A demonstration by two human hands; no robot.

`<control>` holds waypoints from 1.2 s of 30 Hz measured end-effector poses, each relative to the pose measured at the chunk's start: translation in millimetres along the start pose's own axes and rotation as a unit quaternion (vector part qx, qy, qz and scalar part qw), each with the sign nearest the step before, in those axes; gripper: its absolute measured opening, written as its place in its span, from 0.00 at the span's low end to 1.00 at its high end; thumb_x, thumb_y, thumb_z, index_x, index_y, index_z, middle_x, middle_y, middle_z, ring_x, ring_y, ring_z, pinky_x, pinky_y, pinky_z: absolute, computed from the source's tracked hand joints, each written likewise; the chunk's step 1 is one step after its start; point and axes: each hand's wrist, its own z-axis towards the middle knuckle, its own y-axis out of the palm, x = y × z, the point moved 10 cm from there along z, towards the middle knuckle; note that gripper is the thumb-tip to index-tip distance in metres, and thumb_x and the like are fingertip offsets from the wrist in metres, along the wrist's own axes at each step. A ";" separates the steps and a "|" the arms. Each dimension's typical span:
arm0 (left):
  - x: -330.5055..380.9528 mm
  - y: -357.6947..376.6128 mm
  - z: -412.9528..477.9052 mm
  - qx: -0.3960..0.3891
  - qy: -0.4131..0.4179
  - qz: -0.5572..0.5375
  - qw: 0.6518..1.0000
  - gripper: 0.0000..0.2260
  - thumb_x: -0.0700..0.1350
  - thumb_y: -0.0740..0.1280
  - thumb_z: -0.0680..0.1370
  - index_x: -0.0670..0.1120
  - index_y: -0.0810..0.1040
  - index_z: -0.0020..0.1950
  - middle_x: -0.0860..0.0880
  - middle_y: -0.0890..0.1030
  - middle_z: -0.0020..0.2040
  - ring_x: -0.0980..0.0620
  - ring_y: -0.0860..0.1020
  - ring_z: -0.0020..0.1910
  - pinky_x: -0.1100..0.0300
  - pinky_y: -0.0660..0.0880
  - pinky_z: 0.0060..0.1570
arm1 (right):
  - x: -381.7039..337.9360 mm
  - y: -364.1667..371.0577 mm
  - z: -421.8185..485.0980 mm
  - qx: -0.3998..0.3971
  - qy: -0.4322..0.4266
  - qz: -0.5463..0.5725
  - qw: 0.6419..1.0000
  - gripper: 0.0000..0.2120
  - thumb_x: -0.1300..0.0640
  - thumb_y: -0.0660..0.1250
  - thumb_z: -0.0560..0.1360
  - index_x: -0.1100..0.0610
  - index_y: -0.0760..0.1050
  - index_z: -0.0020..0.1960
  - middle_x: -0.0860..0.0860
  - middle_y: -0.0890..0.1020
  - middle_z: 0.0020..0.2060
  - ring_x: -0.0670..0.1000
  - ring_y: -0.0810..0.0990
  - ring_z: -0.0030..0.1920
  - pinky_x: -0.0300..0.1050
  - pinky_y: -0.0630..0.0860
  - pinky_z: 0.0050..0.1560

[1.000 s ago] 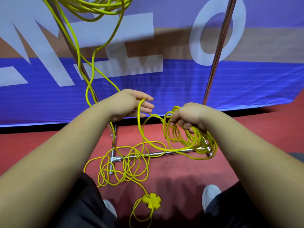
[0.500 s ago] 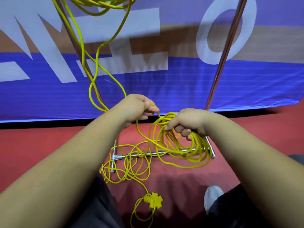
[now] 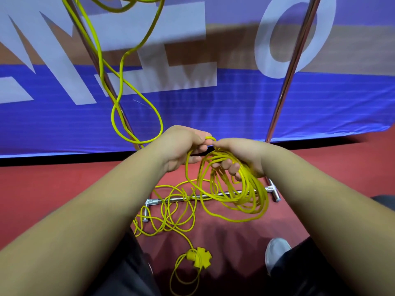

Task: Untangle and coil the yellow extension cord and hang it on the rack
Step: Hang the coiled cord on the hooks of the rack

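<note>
My right hand (image 3: 239, 155) grips a bundle of several loops of the yellow extension cord (image 3: 245, 197), which hang below it. My left hand (image 3: 181, 146) pinches a strand of the same cord right beside the right hand's fingers. From there the cord runs left and up in a loop (image 3: 136, 116) to the top of the metal rack (image 3: 286, 82), where more cord is draped. A loose tangle (image 3: 168, 216) lies on the red floor by the rack's base bar (image 3: 205, 196). The yellow socket end (image 3: 198, 257) lies on the floor near my feet.
A blue banner (image 3: 235, 107) with big white letters stands behind the rack. The rack's two chrome uprights slant up at left (image 3: 89, 50) and right. My white shoe (image 3: 275, 251) and dark trousers are at the bottom of the view, on red carpet (image 3: 53, 184).
My left hand has moved right to meet my right hand, bringing a strand up to the held loops. The view has shifted closer to the rack.
</note>
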 end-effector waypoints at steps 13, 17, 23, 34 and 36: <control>-1.7 7.1 -11.9 -0.195 0.000 0.139 0.971 0.11 0.34 0.65 0.82 0.40 0.84 0.61 0.41 0.86 0.57 0.46 0.85 0.53 0.53 0.81 0.56 | -22.0 -3.4 -7.7 0.036 -0.116 0.008 0.993 0.14 0.43 0.63 0.84 0.51 0.72 0.45 0.48 0.65 0.28 0.47 0.60 0.22 0.41 0.63 0.29; 15.0 -42.0 15.5 0.034 0.068 0.217 0.973 0.09 0.36 0.65 0.79 0.44 0.84 0.50 0.46 0.86 0.49 0.52 0.81 0.42 0.61 0.80 0.37 | -29.3 0.7 -15.7 0.078 -0.148 -0.074 0.983 0.13 0.50 0.67 0.81 0.51 0.74 0.38 0.50 0.66 0.27 0.50 0.60 0.22 0.42 0.65 0.26; -12.6 3.2 19.4 -0.211 0.052 0.191 0.957 0.17 0.33 0.64 0.81 0.45 0.82 0.67 0.43 0.85 0.60 0.47 0.81 0.58 0.54 0.74 0.64 | -36.2 4.0 -24.0 0.084 -0.166 -0.142 0.972 0.09 0.54 0.69 0.76 0.56 0.74 0.41 0.52 0.66 0.26 0.51 0.61 0.22 0.42 0.63 0.27; -2.7 20.5 28.8 -0.215 0.100 0.119 0.964 0.11 0.31 0.66 0.81 0.39 0.77 0.62 0.39 0.85 0.58 0.47 0.83 0.53 0.56 0.79 0.56 | -25.5 -1.0 -26.9 0.068 -0.142 -0.150 0.976 0.08 0.53 0.69 0.78 0.58 0.79 0.46 0.50 0.68 0.26 0.50 0.61 0.21 0.41 0.63 0.27; -0.1 20.5 31.7 -0.193 0.113 0.104 0.969 0.13 0.30 0.69 0.79 0.41 0.77 0.62 0.42 0.86 0.54 0.49 0.84 0.49 0.57 0.79 0.52 | -24.6 -4.1 -28.5 0.068 -0.141 -0.146 0.977 0.09 0.52 0.69 0.79 0.58 0.79 0.44 0.50 0.67 0.26 0.50 0.61 0.21 0.42 0.64 0.28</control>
